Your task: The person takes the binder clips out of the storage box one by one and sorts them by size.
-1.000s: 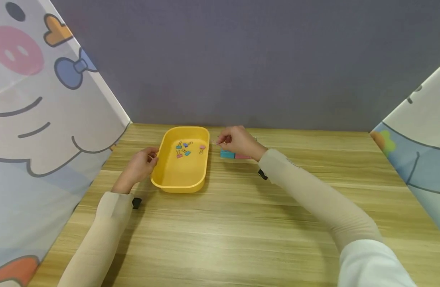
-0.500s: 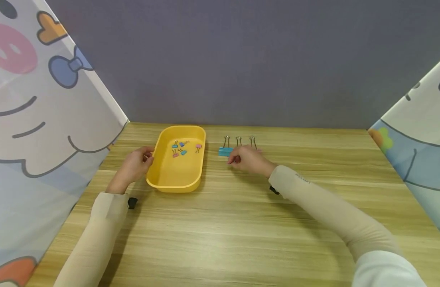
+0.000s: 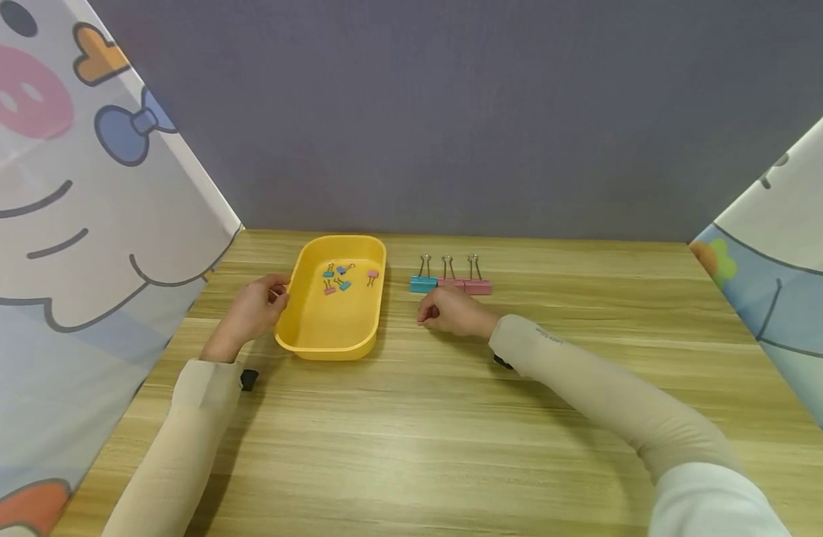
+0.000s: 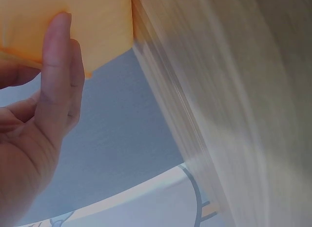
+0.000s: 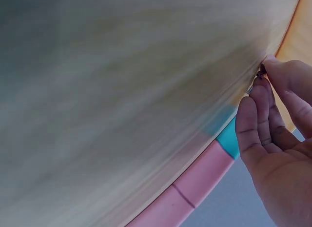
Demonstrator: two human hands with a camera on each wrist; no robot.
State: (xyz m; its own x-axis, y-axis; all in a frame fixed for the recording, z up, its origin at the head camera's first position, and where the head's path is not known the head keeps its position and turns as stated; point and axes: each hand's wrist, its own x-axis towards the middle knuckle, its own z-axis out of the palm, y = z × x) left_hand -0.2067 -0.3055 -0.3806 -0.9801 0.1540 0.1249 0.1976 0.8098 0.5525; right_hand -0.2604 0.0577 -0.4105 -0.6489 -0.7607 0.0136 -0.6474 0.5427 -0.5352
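My right hand (image 3: 450, 311) pinches a small binder clip (image 5: 262, 71) between thumb and fingertips, low over the table just in front of a row of larger binder clips. The clip is mostly hidden by the fingers and looks dark in the right wrist view. One turquoise binder clip (image 3: 423, 284) and two pink binder clips (image 3: 477, 288) stand side by side, handles pointing to the back. At the left side of a yellow tray (image 3: 327, 350) is my left hand (image 3: 255, 309); its fairly straight fingers (image 4: 56, 66) touch the outer wall.
Inside the tray lie several small binder clips in turquoise, pink and blue, among them a pink clip (image 3: 373, 274) near the right wall. A grey partition (image 3: 465, 119) rises behind the wooden table (image 3: 398, 447). Cartoon-printed panels (image 3: 136, 224) stand on both sides.
My right hand has moved from above the larger binder clips, beside the tray, to the table in front of them, uncovering the row. The left hand has stayed at the tray.
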